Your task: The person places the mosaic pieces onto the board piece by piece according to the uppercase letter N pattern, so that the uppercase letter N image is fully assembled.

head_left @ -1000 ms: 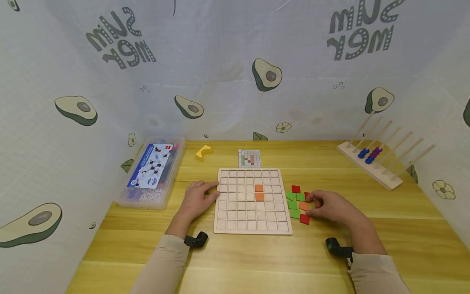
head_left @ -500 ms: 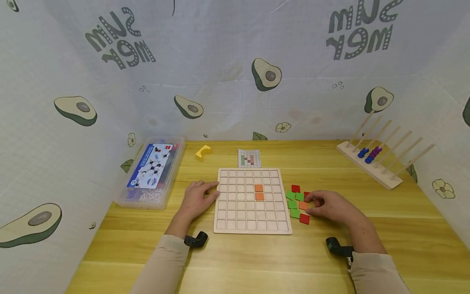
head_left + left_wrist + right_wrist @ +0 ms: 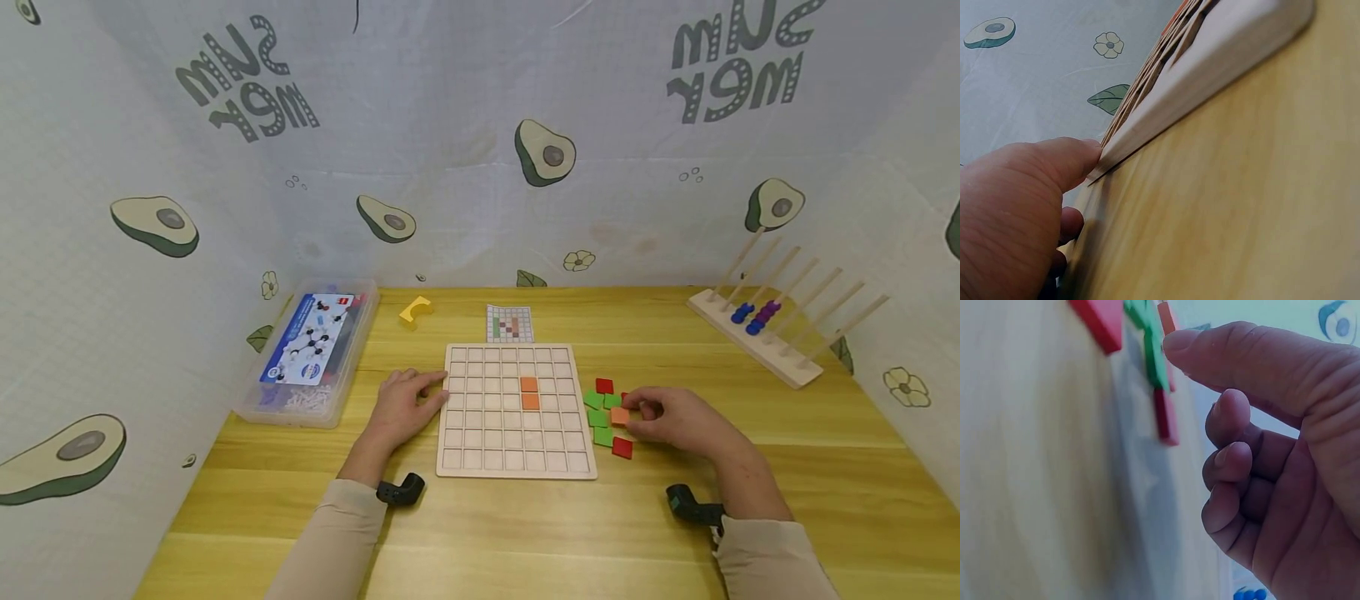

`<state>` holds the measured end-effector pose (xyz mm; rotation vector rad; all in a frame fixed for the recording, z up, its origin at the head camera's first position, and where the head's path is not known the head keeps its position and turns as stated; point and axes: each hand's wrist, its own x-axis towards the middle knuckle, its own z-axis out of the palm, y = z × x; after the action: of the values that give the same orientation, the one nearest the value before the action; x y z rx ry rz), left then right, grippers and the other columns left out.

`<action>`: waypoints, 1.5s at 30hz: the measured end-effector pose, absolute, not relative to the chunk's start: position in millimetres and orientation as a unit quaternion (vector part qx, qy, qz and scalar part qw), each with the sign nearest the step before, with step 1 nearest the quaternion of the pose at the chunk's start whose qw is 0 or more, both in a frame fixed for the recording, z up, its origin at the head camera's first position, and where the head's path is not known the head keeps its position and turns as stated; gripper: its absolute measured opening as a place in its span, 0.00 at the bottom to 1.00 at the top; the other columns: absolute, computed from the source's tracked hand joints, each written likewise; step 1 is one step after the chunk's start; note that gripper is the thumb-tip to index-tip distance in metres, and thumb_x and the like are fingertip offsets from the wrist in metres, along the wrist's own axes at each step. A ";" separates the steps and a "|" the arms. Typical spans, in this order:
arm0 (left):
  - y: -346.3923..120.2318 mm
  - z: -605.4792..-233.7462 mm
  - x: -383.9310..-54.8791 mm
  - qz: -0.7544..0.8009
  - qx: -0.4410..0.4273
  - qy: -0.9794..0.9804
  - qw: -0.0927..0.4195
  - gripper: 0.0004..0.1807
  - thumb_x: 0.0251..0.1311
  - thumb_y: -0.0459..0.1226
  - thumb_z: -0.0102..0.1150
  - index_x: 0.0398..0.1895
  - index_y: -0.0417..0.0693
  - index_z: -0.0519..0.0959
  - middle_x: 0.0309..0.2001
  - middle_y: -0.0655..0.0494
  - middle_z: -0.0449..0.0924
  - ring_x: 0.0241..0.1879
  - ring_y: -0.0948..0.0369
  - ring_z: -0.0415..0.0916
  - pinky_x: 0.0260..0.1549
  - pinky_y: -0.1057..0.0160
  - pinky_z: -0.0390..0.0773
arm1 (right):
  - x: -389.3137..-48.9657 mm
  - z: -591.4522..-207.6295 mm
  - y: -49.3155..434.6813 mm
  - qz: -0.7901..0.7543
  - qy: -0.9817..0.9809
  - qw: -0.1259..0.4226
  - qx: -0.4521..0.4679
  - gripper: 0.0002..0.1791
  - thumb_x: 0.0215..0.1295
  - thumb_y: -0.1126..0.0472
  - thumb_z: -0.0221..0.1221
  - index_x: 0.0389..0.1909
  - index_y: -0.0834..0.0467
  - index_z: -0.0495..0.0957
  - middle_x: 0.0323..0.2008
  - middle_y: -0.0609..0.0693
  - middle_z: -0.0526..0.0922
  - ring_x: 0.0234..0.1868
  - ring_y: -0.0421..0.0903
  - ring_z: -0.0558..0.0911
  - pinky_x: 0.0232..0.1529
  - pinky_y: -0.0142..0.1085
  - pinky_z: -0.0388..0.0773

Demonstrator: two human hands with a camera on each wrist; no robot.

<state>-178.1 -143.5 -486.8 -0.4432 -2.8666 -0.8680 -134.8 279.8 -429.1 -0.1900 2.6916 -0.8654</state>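
Pick-up step, I'd say: right hand [image 3: 675, 422] pinching an orange tile [image 3: 618, 417], left hand [image 3: 401, 410] loosely touching the wooden grid board [image 3: 514, 461]. Next move probably needs a steady pinch.

Board [image 3: 487, 437]: bare-looking wood, matt; edge smooth and rounded. Tiles [image 3: 597, 419]: smooth, evenly coated faces; core material cannot be determined. Counter [image 3: 487, 537]: wood-grain surface, smooth, low sheen. Storage box [image 3: 355, 342]: translucent plastic, glossy. Pattern sheet [image 3: 509, 323]: thin printed paper. Peg rack [image 3: 787, 360]: bare-looking wood, matt. Beads [image 3: 753, 328]: smooth, glossy. Backdrop [image 3: 450, 125]: printed sheeting, lightly creased. Sleeves [image 3: 330, 533]: matt cloth.
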 end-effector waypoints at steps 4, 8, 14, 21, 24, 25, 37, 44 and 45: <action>-144.0 -487.5 -178.1 -0.285 -0.145 -0.946 0.058 0.21 0.67 0.49 0.64 0.62 0.59 0.83 0.30 0.61 0.72 0.34 0.60 0.61 0.42 0.58 0.60 | -134.1 -420.9 269.6 -0.297 0.941 0.133 -0.095 0.18 0.65 0.51 0.68 0.51 0.57 0.84 0.28 0.47 0.71 0.30 0.43 0.69 0.29 0.34 0.63; -143.9 -487.3 -178.5 -0.284 -0.145 -0.946 0.056 0.21 0.67 0.49 0.64 0.62 0.59 0.83 0.30 0.60 0.72 0.34 0.60 0.61 0.43 0.58 0.60 | -133.8 -414.6 257.6 -0.301 0.938 0.132 -0.109 0.14 0.66 0.54 0.67 0.49 0.56 0.84 0.27 0.47 0.71 0.27 0.43 0.68 0.27 0.34 0.63; -143.4 -487.0 -178.8 -0.286 -0.147 -0.945 0.055 0.21 0.67 0.49 0.64 0.62 0.59 0.83 0.30 0.60 0.73 0.34 0.59 0.62 0.43 0.57 0.61 | -135.6 -416.5 237.8 -0.290 0.938 0.135 -0.131 0.14 0.64 0.56 0.69 0.48 0.56 0.85 0.24 0.46 0.71 0.25 0.43 0.68 0.26 0.32 0.64; -143.2 -485.7 -178.8 -0.289 -0.144 -0.945 0.047 0.21 0.67 0.49 0.64 0.62 0.58 0.83 0.31 0.59 0.73 0.35 0.59 0.62 0.44 0.57 0.62 | -138.0 -422.4 213.8 -0.275 0.936 0.152 -0.158 0.10 0.64 0.54 0.69 0.45 0.49 0.84 0.23 0.44 0.71 0.24 0.41 0.68 0.26 0.32 0.64; -143.2 -485.3 -179.0 -0.291 -0.144 -0.945 0.048 0.21 0.67 0.48 0.64 0.62 0.58 0.83 0.31 0.59 0.74 0.35 0.59 0.63 0.44 0.57 0.62 | -139.1 -424.5 203.9 -0.277 0.933 0.162 -0.164 0.11 0.65 0.55 0.69 0.46 0.48 0.84 0.24 0.44 0.72 0.24 0.42 0.69 0.26 0.32 0.63; -143.2 -485.7 -179.0 -0.290 -0.144 -0.945 0.049 0.21 0.67 0.48 0.64 0.62 0.58 0.83 0.31 0.59 0.74 0.35 0.59 0.63 0.43 0.57 0.62 | -139.6 -425.1 200.7 -0.279 0.932 0.164 -0.165 0.11 0.65 0.55 0.69 0.46 0.49 0.84 0.24 0.44 0.72 0.25 0.42 0.69 0.27 0.32 0.63; -142.4 -484.7 -177.7 -0.290 -0.143 -0.945 0.059 0.21 0.66 0.47 0.65 0.61 0.58 0.83 0.31 0.59 0.74 0.35 0.60 0.64 0.44 0.56 0.63 | -145.2 -436.6 175.4 -0.281 0.928 0.168 -0.181 0.11 0.66 0.56 0.67 0.48 0.50 0.85 0.24 0.43 0.74 0.26 0.41 0.71 0.29 0.32 0.68; -143.1 -484.8 -177.7 -0.292 -0.144 -0.944 0.053 0.21 0.67 0.48 0.64 0.61 0.58 0.83 0.30 0.59 0.73 0.35 0.60 0.63 0.43 0.57 0.62 | -146.2 -439.7 170.8 -0.266 0.933 0.156 -0.187 0.10 0.65 0.55 0.68 0.46 0.50 0.84 0.21 0.43 0.71 0.25 0.40 0.70 0.28 0.31 0.66; -143.1 -484.5 -177.6 -0.292 -0.144 -0.944 0.053 0.21 0.67 0.48 0.64 0.62 0.58 0.83 0.30 0.59 0.73 0.35 0.60 0.63 0.43 0.57 0.62 | -146.4 -440.0 170.5 -0.265 0.933 0.157 -0.186 0.10 0.65 0.55 0.68 0.46 0.50 0.84 0.21 0.43 0.71 0.24 0.41 0.70 0.28 0.32 0.66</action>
<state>-177.6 -143.1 -484.5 -0.4369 -2.8704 -0.8873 -146.4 170.5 -440.0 -0.5315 2.6702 -0.7590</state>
